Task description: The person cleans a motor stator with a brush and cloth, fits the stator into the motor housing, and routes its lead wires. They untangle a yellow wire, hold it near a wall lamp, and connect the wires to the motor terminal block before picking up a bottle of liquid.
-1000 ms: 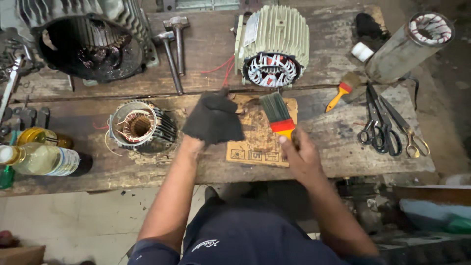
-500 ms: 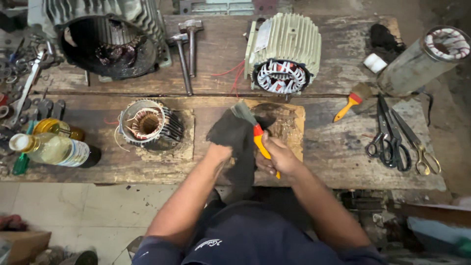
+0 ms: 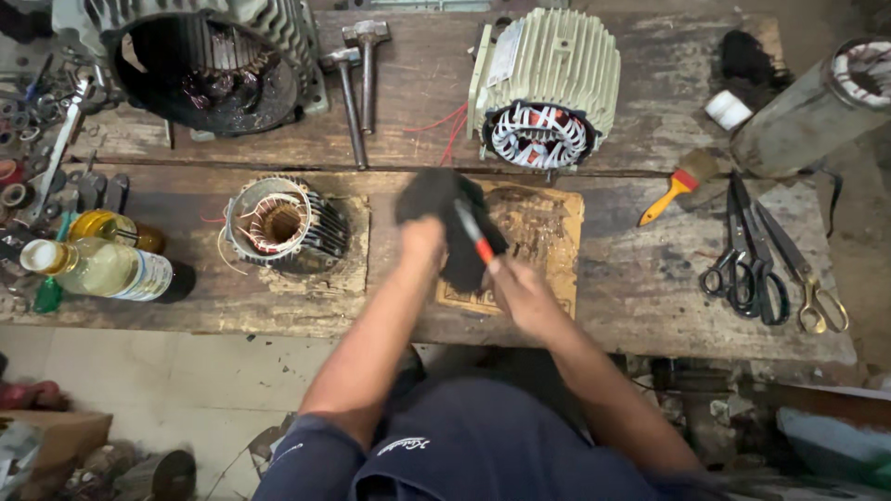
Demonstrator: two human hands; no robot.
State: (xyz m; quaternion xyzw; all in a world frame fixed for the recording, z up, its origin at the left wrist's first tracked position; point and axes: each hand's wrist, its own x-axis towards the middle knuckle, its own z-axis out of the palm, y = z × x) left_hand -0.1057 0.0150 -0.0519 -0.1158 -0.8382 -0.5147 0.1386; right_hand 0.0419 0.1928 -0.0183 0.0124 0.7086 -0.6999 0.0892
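Both hands meet over the brown board (image 3: 548,232) on the wooden bench (image 3: 650,278): the left hand (image 3: 422,237) has its fingers clamped on a black cloth (image 3: 441,209) (bunched, hanging past them), while the right hand (image 3: 520,292) grips a red-handled brush (image 3: 473,234) laid against that cloth.

The left hand (image 3: 422,239) grips a matt black cloth (image 3: 436,199); the right hand (image 3: 520,292) holds a brush (image 3: 473,232) with a glossy plastic handle. The surface (image 3: 650,269) is rough, stained wood. Scissors (image 3: 747,264) are dull metal, the bottle (image 3: 102,269) shiny.
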